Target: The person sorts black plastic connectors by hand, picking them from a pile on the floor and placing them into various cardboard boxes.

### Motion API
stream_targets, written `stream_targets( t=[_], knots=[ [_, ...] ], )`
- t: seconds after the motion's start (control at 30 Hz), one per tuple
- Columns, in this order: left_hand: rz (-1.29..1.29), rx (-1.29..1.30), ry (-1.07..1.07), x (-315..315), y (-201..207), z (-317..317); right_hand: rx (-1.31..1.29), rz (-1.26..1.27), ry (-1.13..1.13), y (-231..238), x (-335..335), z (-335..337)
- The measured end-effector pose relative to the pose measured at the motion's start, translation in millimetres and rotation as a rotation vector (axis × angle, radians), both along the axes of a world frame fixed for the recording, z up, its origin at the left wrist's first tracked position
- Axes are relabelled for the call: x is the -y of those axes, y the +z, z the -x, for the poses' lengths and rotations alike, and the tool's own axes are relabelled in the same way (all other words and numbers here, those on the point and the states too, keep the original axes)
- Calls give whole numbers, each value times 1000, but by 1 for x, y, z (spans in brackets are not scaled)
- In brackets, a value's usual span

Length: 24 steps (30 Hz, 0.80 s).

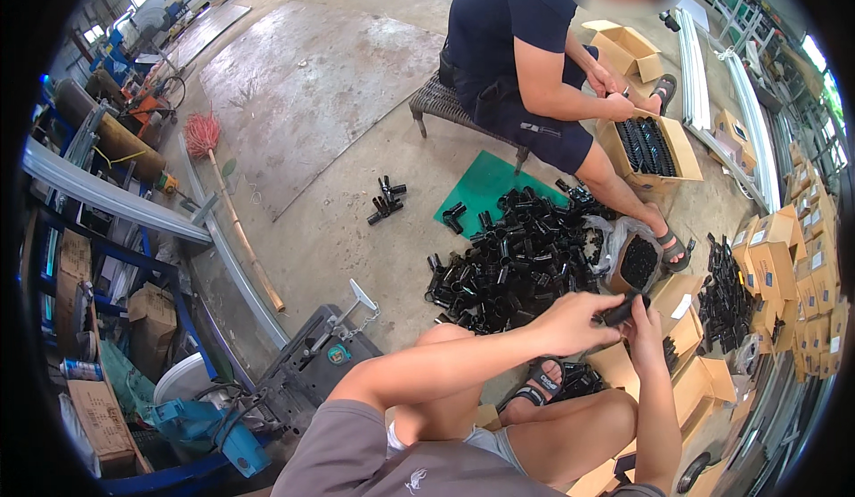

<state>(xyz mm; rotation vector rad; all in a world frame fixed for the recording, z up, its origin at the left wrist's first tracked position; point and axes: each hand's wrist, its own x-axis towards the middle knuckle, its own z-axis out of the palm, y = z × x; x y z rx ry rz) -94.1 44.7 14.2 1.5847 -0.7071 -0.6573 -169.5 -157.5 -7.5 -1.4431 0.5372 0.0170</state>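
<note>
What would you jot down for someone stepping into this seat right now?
Left hand and right hand: both grip one short black plastic tube fitting.
Big heap of loose black plastic fittings lies on the concrete floor ahead.
Open cardboard box sits by the right knee, partly filled.
Co-worker's cardboard box holds neat rows.
Left: most of the heap remains unpacked.

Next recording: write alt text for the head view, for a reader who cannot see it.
A seated person's left hand and right hand together hold a small black tube piece above a pile of black tube pieces on a concrete floor. Opposite, another person on a stool packs similar pieces into a cardboard box.
</note>
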Motion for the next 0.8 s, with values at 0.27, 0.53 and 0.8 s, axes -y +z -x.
stream_targets(
  t=[0.27, 0.53, 0.8],
  knots=[
    [-54, 226, -18, 6, -23, 5, -343, 16, -208, -123, 90, 134],
    [-149, -94, -214, -16, -5, -16, -689, 700, 164, -203, 133, 231],
    [-213, -190, -151, -12, 1, -19, -644, 1092, -317, -197, 191, 123]
  ],
)
